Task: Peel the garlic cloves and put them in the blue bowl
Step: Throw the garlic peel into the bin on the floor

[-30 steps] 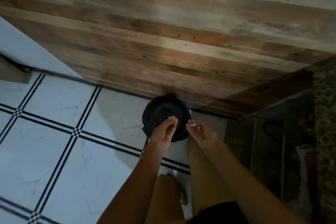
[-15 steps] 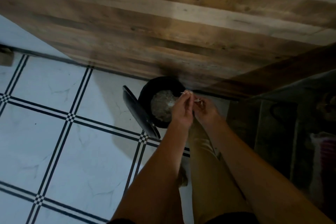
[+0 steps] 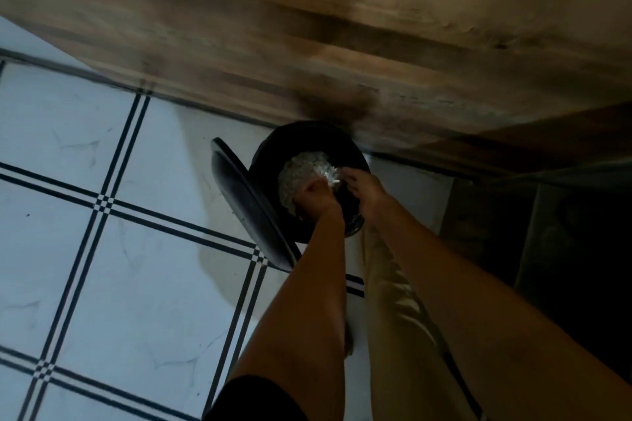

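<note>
Garlic skin bit blurry betw left hand, right hand above bin.

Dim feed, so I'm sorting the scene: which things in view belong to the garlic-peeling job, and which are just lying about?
Job: left hand and right hand, both over the open black bin; its raised lid; pale scraps inside. No blue bowl in view.
Just there: tiled floor; wooden panel.
</note>
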{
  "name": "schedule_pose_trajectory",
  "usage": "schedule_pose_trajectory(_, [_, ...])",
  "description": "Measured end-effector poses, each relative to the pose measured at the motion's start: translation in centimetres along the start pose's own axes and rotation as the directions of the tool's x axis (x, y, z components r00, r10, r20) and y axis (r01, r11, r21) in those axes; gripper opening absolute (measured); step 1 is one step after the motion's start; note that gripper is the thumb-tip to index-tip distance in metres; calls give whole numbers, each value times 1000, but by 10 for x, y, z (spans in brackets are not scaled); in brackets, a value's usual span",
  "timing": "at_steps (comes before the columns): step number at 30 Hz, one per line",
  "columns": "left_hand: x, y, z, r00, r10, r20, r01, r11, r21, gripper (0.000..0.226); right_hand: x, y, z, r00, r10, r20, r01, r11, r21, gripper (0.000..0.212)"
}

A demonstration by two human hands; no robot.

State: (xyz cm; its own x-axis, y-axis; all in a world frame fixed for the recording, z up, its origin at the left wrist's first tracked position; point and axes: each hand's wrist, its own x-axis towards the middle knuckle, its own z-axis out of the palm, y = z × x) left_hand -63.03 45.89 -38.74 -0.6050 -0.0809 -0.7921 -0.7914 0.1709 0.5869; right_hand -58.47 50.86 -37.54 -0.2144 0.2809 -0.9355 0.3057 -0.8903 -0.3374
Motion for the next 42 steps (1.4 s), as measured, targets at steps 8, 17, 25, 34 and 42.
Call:
schedule_pose_trajectory(8, [6,4,-10,996,36,87,-64,937,344,20,-1,12,-2,997,-51,-65,54,997,49,48])
schedule_pose_trajectory(17, [-46,33,-19,972,-8,235,-93,906,413,33,-38,18,-7,993,-112,-40,117,982,146,41])
schedule_pose_trajectory(25, [-152,76,-84,825,-131,550,-203,839,504,28,-177,45,-39,979,-193,-67,204,918,340,44])
schedule_pose_trajectory(34, [-336,94,-102,515,-163,841,-699,487,523,25,-365,51,-116,892,-387,-235,451,715,535,38])
schedule_pose_trajectory(42, [-498,3,-137,150,-231,961,-845,475,246,39,-509,151,-204,658,-486,-575,752,403,521,28])
